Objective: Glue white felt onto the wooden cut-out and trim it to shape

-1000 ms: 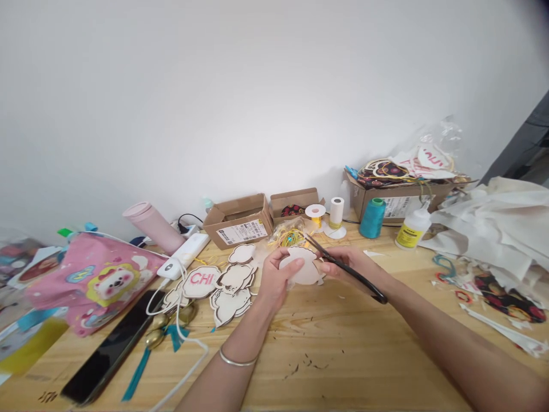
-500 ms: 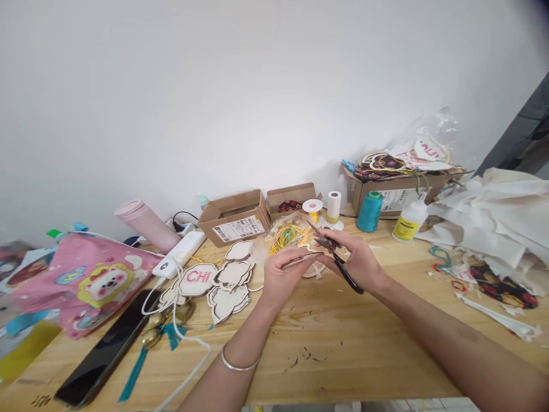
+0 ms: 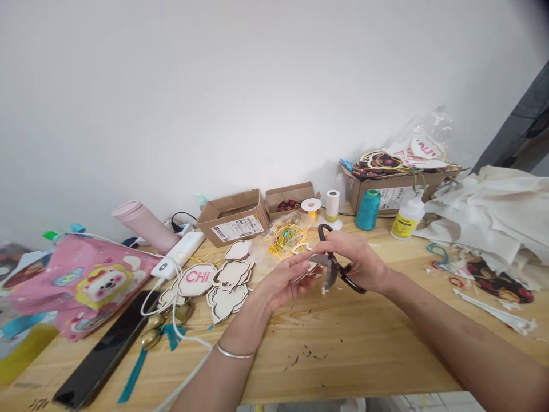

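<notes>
My left hand (image 3: 278, 281) pinches a small flat pale cut-out piece (image 3: 303, 272), mostly covered by my fingers. In my right hand (image 3: 358, 257) is a pair of black-handled scissors (image 3: 329, 276), its blades right beside the piece and tilted down toward the table. A whitish scrap clings near the blade tips. Whether the blades touch the piece, I cannot tell. Just beyond my fingers lies a thin white offcut (image 3: 301, 248). To the left, several cloud-shaped pale cut-outs (image 3: 229, 297) are piled beside a white patch with pink "CHI" letters (image 3: 197, 278).
Behind my hands are a bag of yellow cords (image 3: 285, 237), small cardboard boxes (image 3: 235, 217), a teal thread cone (image 3: 368, 210) and a glue bottle (image 3: 406, 218). White cloth (image 3: 506, 212) heaps at right. A phone (image 3: 103, 355), white cable and power bank (image 3: 182, 252) lie left.
The scissors have swung from pointing up and left to pointing down beside the piece. My left hand has turned, its fingers now more extended around the piece.
</notes>
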Action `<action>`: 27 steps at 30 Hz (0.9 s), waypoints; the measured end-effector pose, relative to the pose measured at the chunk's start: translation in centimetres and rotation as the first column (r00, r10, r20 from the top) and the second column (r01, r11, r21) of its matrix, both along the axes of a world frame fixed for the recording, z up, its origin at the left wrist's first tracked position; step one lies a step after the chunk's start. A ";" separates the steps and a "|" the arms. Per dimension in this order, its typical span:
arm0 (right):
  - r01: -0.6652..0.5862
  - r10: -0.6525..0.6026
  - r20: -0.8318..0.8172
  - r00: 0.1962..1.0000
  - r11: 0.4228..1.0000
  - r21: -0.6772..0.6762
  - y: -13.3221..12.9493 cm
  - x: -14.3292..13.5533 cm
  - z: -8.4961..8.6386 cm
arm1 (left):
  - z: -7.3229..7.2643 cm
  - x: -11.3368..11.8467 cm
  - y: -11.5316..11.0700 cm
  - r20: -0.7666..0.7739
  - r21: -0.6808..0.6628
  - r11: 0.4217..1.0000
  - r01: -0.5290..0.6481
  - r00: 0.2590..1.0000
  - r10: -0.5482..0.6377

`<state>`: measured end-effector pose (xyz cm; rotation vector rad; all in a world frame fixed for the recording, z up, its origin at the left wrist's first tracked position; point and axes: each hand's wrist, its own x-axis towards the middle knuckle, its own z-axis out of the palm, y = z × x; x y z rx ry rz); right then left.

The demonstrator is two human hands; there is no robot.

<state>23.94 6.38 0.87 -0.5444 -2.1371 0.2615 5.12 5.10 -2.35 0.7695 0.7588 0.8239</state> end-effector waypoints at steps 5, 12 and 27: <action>0.240 -0.300 -0.158 0.941 0.918 -0.317 1.2 0.0 -1.6 | 0.3 0.6 0.4 0.115 0.035 0.917 -0.396 0.913 0.390; 0.401 -0.357 0.186 0.915 0.853 -0.335 0.9 -0.7 -2.3 | 0.9 1.3 0.2 0.178 0.068 0.806 -0.589 0.802 0.571; 0.537 -0.515 0.328 0.792 0.843 0.024 0.1 -1.5 -2.7 | 1.3 1.8 0.1 0.202 -0.035 0.719 -0.694 0.700 0.685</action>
